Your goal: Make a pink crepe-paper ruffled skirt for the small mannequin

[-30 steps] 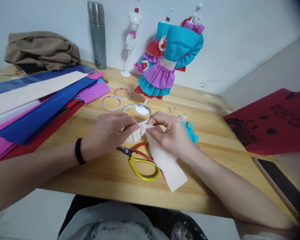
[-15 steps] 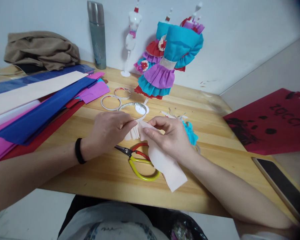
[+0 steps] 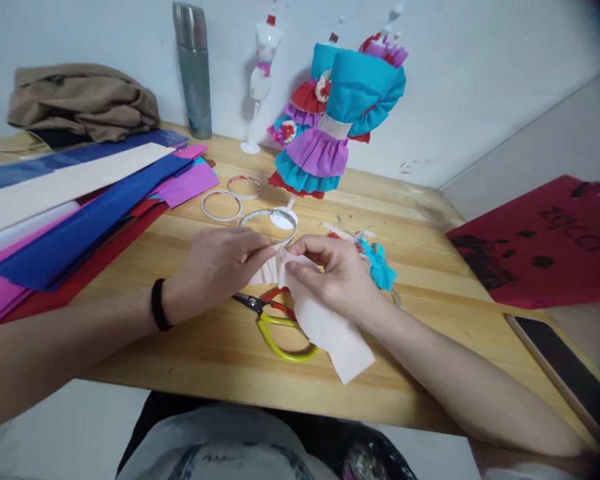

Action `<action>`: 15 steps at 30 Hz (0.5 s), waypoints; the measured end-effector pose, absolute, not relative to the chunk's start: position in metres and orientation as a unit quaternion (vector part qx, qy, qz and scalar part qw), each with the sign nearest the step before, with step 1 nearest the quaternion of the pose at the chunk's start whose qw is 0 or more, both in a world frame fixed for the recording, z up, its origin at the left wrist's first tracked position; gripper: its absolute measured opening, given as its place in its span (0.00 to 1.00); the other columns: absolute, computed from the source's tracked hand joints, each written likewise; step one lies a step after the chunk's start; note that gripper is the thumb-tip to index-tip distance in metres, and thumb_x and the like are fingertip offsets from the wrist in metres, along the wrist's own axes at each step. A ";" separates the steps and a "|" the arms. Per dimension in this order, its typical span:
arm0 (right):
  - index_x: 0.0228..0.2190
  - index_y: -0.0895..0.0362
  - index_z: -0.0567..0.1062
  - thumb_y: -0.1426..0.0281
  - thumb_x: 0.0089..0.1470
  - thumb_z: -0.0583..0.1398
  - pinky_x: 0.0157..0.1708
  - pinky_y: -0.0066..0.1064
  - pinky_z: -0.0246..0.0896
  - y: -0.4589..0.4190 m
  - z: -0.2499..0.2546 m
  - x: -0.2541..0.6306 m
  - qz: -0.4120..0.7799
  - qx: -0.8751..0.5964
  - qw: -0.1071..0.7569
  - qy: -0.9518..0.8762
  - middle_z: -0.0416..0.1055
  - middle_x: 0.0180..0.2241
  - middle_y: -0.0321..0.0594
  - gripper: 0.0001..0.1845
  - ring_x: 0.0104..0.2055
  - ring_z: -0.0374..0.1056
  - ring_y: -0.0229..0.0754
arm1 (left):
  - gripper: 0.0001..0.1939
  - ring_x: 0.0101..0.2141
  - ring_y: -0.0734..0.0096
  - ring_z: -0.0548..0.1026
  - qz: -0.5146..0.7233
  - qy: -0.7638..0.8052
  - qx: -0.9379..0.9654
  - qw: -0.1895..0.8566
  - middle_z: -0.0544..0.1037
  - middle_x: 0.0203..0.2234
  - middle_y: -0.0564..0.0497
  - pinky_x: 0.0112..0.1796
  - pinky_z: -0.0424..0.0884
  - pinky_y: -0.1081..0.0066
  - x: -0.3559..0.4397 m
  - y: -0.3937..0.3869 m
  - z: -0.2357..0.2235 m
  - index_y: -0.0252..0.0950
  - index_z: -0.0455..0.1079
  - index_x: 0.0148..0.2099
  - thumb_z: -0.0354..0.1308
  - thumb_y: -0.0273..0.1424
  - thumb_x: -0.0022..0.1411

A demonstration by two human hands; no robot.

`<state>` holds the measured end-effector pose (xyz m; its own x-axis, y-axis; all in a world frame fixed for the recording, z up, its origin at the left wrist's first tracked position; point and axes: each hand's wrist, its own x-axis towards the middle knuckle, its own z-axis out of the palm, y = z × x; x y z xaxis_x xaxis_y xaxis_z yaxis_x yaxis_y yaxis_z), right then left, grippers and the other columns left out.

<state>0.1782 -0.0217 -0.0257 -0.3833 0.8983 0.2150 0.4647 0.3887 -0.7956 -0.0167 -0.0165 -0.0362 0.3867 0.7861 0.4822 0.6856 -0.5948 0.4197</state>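
Observation:
A pale pink paper strip [image 3: 330, 330] runs between my hands, its near part gathered into small folds and its free end hanging toward the table's front edge. My left hand [image 3: 225, 267] pinches the pleated end, thumb pressed against the fingers. Thumb and forefinger of my right hand [image 3: 330, 270] grip the same strip just beside it. A roll of tape [image 3: 269, 213] stands right behind my fingers; whether it touches the strip I cannot tell. Below my hands lie scissors [image 3: 275, 323] with yellow and red handles, partly under the strip.
Coloured paper sheets [image 3: 80, 227] pile up at left, near a bottle [image 3: 194, 73] and brown cloth [image 3: 83, 100]. Small mannequins, one in a ruffled paper dress [image 3: 325, 127], stand behind. Turquoise scraps [image 3: 379, 263], a phone [image 3: 555, 367] and a red bag [image 3: 540, 243] are at right.
My right thumb and fingers have shifted slightly on the strip, closer to my left hand's pinch. The gathered part and the tape roll have moved a little.

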 end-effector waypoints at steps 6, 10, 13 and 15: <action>0.21 0.57 0.69 0.70 0.48 0.60 0.25 0.28 0.58 -0.024 -0.022 0.173 0.362 -0.449 0.351 -0.738 0.69 0.20 0.35 0.07 0.23 0.64 0.36 | 0.15 0.20 0.77 0.64 0.339 0.433 0.832 0.065 0.72 0.18 0.53 0.24 0.56 0.73 -0.017 -0.017 -0.036 0.34 0.75 0.30 0.54 0.35 0.65; 0.22 0.57 0.69 0.68 0.50 0.60 0.23 0.27 0.58 -0.025 -0.022 0.171 0.354 -0.450 0.365 -0.734 0.70 0.20 0.35 0.09 0.23 0.64 0.35 | 0.15 0.20 0.78 0.64 0.340 0.434 0.831 0.068 0.73 0.19 0.53 0.24 0.56 0.73 -0.016 -0.017 -0.035 0.33 0.75 0.30 0.54 0.35 0.65; 0.21 0.56 0.69 0.69 0.52 0.59 0.23 0.27 0.57 -0.026 -0.022 0.171 0.342 -0.450 0.365 -0.740 0.69 0.19 0.35 0.10 0.22 0.63 0.35 | 0.15 0.21 0.78 0.65 0.336 0.442 0.828 0.070 0.74 0.19 0.53 0.25 0.56 0.73 -0.016 -0.018 -0.035 0.33 0.75 0.31 0.55 0.35 0.65; 0.22 0.56 0.69 0.69 0.52 0.59 0.24 0.27 0.58 -0.027 -0.022 0.171 0.343 -0.445 0.362 -0.744 0.69 0.20 0.35 0.09 0.23 0.64 0.35 | 0.14 0.21 0.78 0.65 0.332 0.445 0.829 0.073 0.74 0.19 0.54 0.25 0.56 0.74 -0.016 -0.019 -0.035 0.34 0.75 0.30 0.55 0.34 0.65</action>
<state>0.1708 -0.0267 -0.0223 -0.3426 0.9100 0.2333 0.4135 0.3691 -0.8323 -0.0155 -0.0186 -0.0351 0.3838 0.7857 0.4852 0.6894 -0.5934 0.4155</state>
